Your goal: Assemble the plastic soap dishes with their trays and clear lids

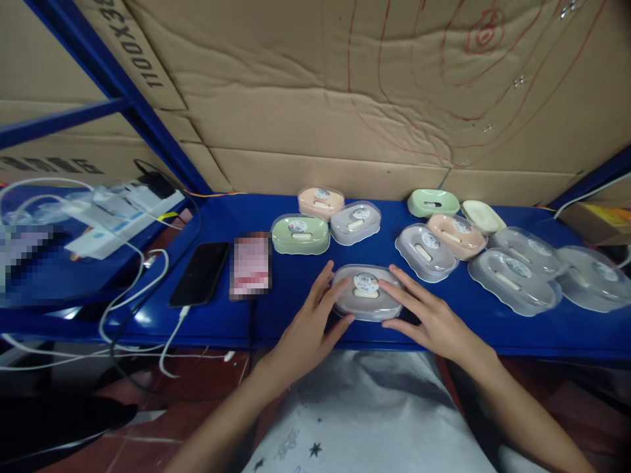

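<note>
A grey oval soap box (369,309) with a clear lid and a round sticker lies on the blue table, close to its front edge. My left hand (313,322) grips it from the left, with the thumb low on the near side and the fingers on the lid. From the right, my right hand (434,322) holds the same box, fingertips on the lid near the sticker. Just behind stand a green soap box (300,240), another grey soap box (355,226) and a peach soap box (321,205), all lidded.
To the right are a grey box (426,256), a peach box (456,240), a green box (432,203), a cream dish (482,218) and several clear-lidded boxes (517,289). A black phone (200,276), a blurred-out device (250,266) and a power strip (123,223) with cables lie left. Cardboard (305,118) stands behind.
</note>
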`<state>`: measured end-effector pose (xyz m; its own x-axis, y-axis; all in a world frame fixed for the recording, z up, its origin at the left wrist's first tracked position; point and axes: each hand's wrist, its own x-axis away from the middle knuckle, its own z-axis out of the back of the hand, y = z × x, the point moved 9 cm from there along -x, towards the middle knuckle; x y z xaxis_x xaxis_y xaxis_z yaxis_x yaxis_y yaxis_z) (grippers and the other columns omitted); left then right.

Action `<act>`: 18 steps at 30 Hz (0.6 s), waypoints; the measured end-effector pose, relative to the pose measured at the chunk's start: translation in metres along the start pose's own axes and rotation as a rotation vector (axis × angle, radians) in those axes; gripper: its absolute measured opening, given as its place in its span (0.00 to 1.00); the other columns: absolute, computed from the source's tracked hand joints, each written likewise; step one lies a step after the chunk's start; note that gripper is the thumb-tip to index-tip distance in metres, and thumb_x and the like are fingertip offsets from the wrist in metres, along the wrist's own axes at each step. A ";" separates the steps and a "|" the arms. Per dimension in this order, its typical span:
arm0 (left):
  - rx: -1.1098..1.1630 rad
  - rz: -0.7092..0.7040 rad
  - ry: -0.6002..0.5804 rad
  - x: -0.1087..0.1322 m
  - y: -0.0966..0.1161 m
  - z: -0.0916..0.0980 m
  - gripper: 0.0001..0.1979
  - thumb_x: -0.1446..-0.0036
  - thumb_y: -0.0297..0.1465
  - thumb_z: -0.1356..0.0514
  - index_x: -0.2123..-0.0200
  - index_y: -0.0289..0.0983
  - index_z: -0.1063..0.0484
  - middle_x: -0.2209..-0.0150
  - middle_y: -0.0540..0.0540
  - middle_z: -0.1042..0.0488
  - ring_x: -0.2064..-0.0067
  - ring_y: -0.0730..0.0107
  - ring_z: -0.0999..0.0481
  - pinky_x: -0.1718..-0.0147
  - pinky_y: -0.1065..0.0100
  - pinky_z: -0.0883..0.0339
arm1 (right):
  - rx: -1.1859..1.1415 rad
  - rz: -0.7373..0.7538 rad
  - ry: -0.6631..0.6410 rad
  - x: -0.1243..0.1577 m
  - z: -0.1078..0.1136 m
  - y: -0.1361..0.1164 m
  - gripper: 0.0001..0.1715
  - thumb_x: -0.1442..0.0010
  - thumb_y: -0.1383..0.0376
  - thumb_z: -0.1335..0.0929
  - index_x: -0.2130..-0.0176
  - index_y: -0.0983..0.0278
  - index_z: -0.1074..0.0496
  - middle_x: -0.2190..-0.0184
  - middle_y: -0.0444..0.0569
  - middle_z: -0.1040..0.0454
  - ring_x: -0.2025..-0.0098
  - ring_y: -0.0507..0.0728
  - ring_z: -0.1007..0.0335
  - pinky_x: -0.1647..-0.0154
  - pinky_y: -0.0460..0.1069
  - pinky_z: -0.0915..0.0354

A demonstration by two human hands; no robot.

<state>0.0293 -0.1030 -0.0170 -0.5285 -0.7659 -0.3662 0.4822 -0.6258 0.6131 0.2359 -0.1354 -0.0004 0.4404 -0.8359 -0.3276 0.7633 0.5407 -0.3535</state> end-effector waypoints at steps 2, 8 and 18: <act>0.026 0.023 0.053 0.001 -0.002 0.005 0.34 0.26 0.37 0.40 0.24 0.50 0.51 0.21 0.38 0.56 0.23 0.48 0.43 0.28 0.43 0.38 | 0.040 0.029 0.029 -0.009 0.015 -0.001 0.45 0.29 0.56 0.29 0.22 0.44 0.51 0.21 0.47 0.52 0.24 0.66 0.44 0.26 0.64 0.38; 0.044 0.025 0.060 0.003 -0.003 0.007 0.35 0.27 0.36 0.40 0.24 0.51 0.53 0.22 0.38 0.53 0.23 0.49 0.44 0.28 0.44 0.38 | 0.176 0.052 0.154 -0.077 0.066 0.036 0.42 0.29 0.52 0.30 0.23 0.49 0.45 0.22 0.51 0.48 0.24 0.68 0.44 0.25 0.67 0.40; -0.025 -0.019 -0.036 0.004 0.000 0.000 0.27 0.26 0.37 0.42 0.28 0.50 0.42 0.23 0.40 0.47 0.26 0.49 0.37 0.31 0.43 0.33 | 0.303 -0.215 0.084 -0.163 0.073 0.156 0.41 0.34 0.54 0.29 0.28 0.61 0.39 0.25 0.63 0.43 0.29 0.75 0.36 0.30 0.69 0.37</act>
<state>0.0277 -0.1060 -0.0185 -0.5621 -0.7483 -0.3522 0.4885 -0.6440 0.5887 0.3180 0.0779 0.0621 0.2246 -0.9098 -0.3490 0.9448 0.2910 -0.1504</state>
